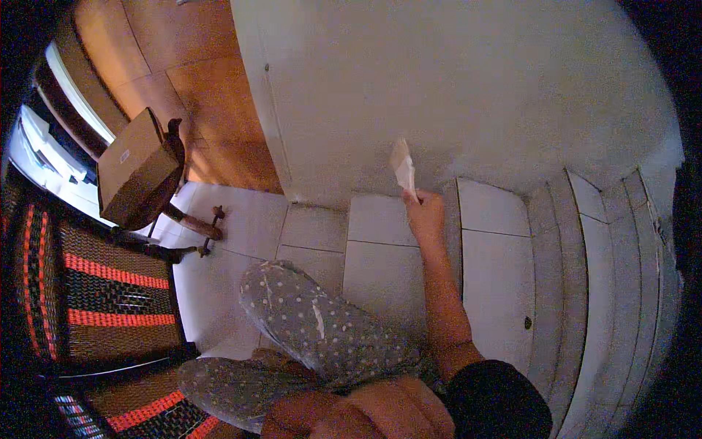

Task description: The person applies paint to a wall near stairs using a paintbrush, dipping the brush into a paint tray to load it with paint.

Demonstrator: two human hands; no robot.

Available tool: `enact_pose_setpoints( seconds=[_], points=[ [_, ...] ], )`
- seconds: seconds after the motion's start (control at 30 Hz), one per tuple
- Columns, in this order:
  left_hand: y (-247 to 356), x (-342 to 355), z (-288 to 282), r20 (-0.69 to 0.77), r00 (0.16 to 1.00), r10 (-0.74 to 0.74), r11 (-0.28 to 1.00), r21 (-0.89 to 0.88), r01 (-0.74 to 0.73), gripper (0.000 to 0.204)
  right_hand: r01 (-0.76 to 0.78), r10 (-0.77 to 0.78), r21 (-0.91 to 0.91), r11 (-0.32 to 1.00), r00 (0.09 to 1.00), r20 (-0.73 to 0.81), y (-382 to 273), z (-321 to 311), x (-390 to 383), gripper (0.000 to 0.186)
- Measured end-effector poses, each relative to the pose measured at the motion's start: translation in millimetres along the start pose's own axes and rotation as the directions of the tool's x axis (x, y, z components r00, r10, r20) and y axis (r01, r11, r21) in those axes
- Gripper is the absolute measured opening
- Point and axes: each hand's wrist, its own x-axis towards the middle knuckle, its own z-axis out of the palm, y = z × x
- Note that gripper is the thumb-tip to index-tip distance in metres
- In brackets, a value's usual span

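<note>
The right hand (425, 212) is clamped around the lower end of a flat tool (404, 170), pale with a beige upper part; whether it is a brush or a scraper is hard to tell. The tool points upward in front of the grey-white wall (468, 88), above the tiled steps (497, 249), and a darker patch shows on the wall around it. Whether its tip touches the wall cannot be told. The right arm, in a black sleeve (497, 402), reaches up from the lower edge.

Close to the camera at the lower edge is bare skin, apparently the left hand (398, 410), well apart from the right one; whether it grips anything cannot be told. Beside it are the person's grey trousers (344, 329) with white dots and a few pale streaks, the knees bent.

The steps rise at the right, and one bears a small dark spot (527, 323). At the left stands a woven chair (121, 278) in brown and black with red bands. Beyond it, a brown box (139, 172) sits tilted in view near dark wooden furniture legs (208, 227). An orange-brown panelled area (212, 95) adjoins the wall.
</note>
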Motion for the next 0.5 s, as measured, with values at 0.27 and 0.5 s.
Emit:
enact_pose_setpoints(
  seconds=[0.27, 0.5],
  points=[
    [-1, -5, 7, -0.139, 0.989, 0.055, 0.986, 0.162, -0.032, 0.063, 0.013, -0.015, -0.097, 0.995, 1.000, -0.015, 4, 2, 12, 0.032],
    [11, 2, -8, 0.116, 0.992, -0.059, 0.997, -0.033, 0.063, 0.062, 0.077, -0.079, -0.045, 0.996, 0.995, -0.055, 9, 5, 9, 0.029]
  ],
)
